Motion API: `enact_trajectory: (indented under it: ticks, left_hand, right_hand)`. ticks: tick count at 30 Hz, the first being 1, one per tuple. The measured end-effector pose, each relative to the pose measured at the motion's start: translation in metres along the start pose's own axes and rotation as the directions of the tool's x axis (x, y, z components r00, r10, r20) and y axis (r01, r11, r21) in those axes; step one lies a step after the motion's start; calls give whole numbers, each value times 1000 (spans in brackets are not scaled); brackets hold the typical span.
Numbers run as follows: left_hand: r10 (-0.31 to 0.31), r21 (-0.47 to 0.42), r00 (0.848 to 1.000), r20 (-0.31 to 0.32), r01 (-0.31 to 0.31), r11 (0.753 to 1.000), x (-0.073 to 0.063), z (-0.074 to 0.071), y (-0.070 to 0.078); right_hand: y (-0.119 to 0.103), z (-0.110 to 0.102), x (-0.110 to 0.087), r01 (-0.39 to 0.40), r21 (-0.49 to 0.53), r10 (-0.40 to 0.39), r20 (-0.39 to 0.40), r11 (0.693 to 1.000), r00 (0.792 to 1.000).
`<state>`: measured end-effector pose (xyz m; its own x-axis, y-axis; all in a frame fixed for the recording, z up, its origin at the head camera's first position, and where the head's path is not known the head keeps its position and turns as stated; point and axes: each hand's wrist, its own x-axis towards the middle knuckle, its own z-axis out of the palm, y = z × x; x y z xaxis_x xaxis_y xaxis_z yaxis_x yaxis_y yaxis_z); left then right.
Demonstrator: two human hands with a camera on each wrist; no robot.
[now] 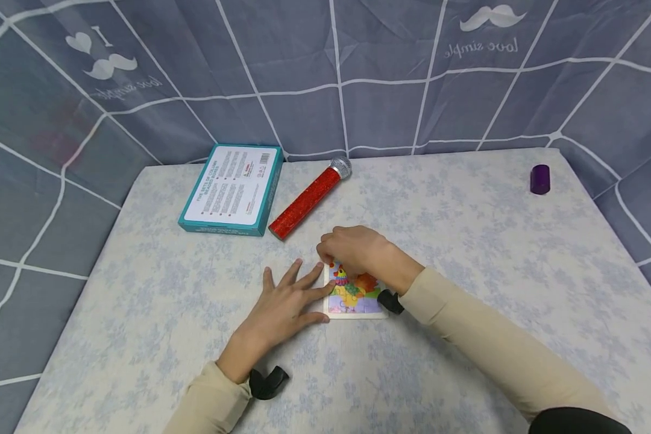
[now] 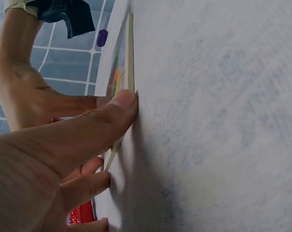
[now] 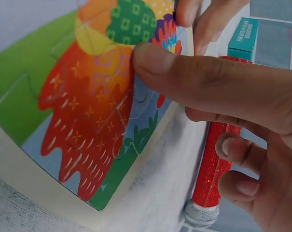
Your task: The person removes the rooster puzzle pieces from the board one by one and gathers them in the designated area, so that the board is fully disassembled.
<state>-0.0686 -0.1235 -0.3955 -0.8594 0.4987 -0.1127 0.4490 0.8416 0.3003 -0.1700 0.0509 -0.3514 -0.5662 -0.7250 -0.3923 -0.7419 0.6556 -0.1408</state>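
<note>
A small jigsaw puzzle with a colourful rooster picture and a pale border lies flat on the table. My left hand is spread at its left side, index fingertip over the border and thumb against the lower left corner. From above and the right, my right hand reaches over the upper part of the puzzle. In the right wrist view its straight thumb presses on the picture beside the green patch, and the other fingers bend loosely beyond the border. My right hand hides the puzzle's upper edge in the head view.
Behind my hands, a red glittery microphone lies slantwise beside a teal box with a white printed panel. A purple cylinder stands at the far right. Grey-blue checked cloth hangs along the table's back edge.
</note>
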Motion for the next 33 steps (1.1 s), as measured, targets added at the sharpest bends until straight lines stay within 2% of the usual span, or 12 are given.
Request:
enact_trajectory:
  ticks: [9, 20, 33]
  left_hand:
    - [1, -14, 1000, 2, -1, 1000, 1, -1, 1]
    - [-1, -30, 1000, 9, 1, 1000, 2, -1, 2]
    - [-19, -29, 1000, 18, 19, 999, 1, -1, 2]
  right_hand:
    - [7, -1, -1, 20, 79, -21, 21, 997, 1000]
    - [15, 2, 0, 49, 209, -57, 31, 977, 998]
    - [13, 4, 2, 6, 300, -27, 66, 954, 997]
